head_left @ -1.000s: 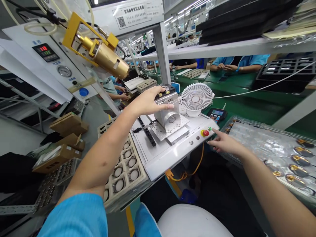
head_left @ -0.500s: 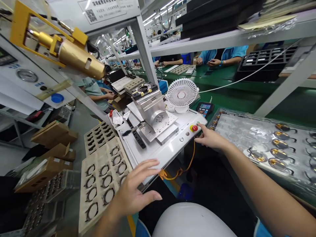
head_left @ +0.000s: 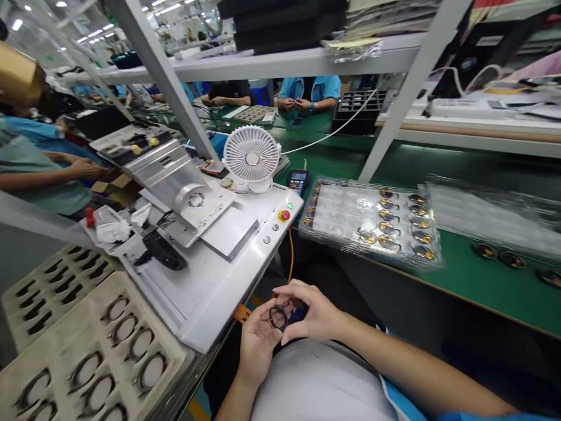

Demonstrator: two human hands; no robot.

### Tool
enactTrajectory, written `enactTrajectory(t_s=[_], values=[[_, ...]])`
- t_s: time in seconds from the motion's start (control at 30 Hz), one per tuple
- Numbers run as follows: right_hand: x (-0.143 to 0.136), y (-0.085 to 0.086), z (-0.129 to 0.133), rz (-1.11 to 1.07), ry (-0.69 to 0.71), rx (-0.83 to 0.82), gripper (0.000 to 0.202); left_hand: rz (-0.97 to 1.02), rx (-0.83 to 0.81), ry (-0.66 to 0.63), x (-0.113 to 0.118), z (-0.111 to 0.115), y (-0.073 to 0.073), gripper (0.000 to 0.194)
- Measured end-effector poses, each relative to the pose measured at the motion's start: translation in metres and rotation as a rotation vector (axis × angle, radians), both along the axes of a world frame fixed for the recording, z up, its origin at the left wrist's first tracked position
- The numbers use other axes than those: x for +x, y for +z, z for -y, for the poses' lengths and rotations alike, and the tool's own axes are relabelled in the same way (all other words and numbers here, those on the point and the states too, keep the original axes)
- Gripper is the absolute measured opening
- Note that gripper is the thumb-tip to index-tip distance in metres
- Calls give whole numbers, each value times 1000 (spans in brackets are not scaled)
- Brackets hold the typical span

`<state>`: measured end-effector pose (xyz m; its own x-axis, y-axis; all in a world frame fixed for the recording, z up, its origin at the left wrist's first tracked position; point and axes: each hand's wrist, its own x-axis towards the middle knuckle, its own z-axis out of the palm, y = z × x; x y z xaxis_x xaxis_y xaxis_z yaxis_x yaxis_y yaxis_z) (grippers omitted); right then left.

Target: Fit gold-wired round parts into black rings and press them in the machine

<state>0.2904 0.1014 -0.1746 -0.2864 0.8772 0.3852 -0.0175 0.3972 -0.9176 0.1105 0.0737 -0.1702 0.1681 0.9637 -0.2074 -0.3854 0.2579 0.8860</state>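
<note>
A dark ring-shaped watch case (head_left: 278, 317) is held low in front of my body. The fingers and thumb of my left hand (head_left: 258, 339) are closed on it from the left. On the other side, my right hand (head_left: 313, 313) curves in with thumb and fingertips spread apart, close to the ring's edge; whether they touch it I cannot tell. Similar watch cases (head_left: 99, 393) sit in the slots of a beige tray (head_left: 175, 351) at the lower left.
A white machine bed (head_left: 236, 280) with a metal fixture (head_left: 175, 175), a red stop button (head_left: 284, 216) and a small white fan (head_left: 252, 155) lies ahead. Clear plastic trays (head_left: 337, 213) with round parts rest on the green bench (head_left: 464, 292). Co-workers (head_left: 309, 93) sit across.
My right hand has left the machine's button panel and come to my left hand, which now holds a watch case. The view has swung right.
</note>
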Motion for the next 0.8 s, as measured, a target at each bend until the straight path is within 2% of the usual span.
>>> enactTrajectory(t_s=[0.1,0.2,0.23,0.33,0.4,0.47,0.53,0.63,0.73,0.8], values=[[5,4,-9,63,-7,80,81,27,-19,-2,5,-9,0,55],[42,26,-28,277,-13,144,66,3,-19,36,4,-12,4,48],[62,35,-36,373,-78,108,56,-14,-25,51,3,-11,6,47],[135,58,-61,734,-449,-139,24,-54,-61,103,-2,-4,9,48],[178,64,-73,957,-617,-269,21,-63,-80,156,-5,1,9,49],[206,65,-79,1051,-659,-330,24,-78,-73,187,-4,5,9,49],[219,63,-80,1074,-646,-364,24,-100,-49,176,-3,6,9,48],[222,64,-78,1093,-633,-407,20,-106,-21,129,-1,5,11,45],[215,72,-75,1102,-616,-414,11,-86,-33,76,-3,2,14,44],[199,76,-70,1017,-565,-316,3,-60,-59,10,-5,1,18,48]])
